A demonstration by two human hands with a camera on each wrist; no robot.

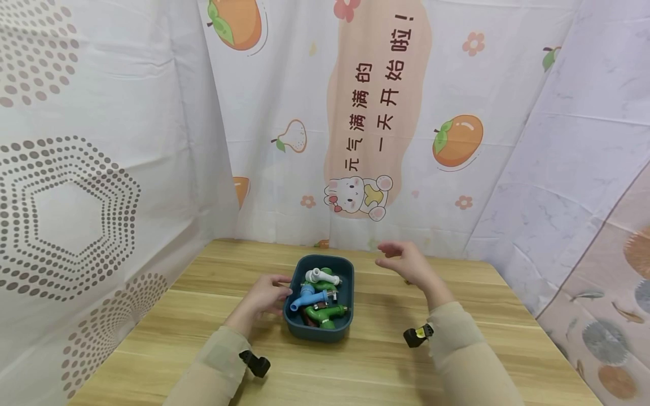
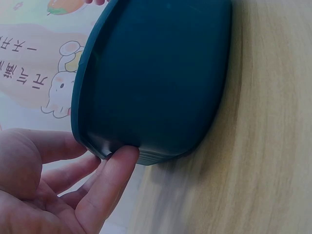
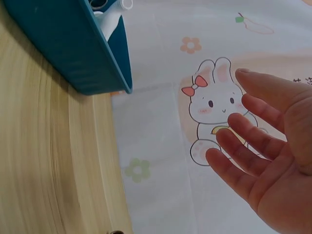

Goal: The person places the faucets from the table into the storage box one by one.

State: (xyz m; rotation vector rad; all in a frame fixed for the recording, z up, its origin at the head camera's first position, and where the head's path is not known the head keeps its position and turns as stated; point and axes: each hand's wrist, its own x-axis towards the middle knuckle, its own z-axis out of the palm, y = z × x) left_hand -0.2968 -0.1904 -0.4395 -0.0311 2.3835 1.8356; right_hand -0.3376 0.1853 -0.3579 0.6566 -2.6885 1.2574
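A dark teal bin (image 1: 347,330) rests on the table, holding several plastic taps. Among them are a white tap (image 1: 322,276), a blue tap (image 1: 311,298) and a green tap (image 1: 327,313). My left hand (image 1: 268,294) is at the bin's left side, fingers extended and touching its rim and wall; the left wrist view shows the fingertips (image 2: 126,153) against the teal plastic. Off to the right of the bin, my right hand (image 1: 406,262) is raised above the table. Its fingers (image 3: 239,170) are spread and loosely bent, with nothing in them.
The wooden table (image 1: 386,361) meets a printed curtain (image 1: 284,197) at the back, with more cloth hanging on both sides. A small brownish object (image 1: 408,282) lies partly hidden by the right hand. Each sleeve carries a black wrist camera (image 1: 418,336).
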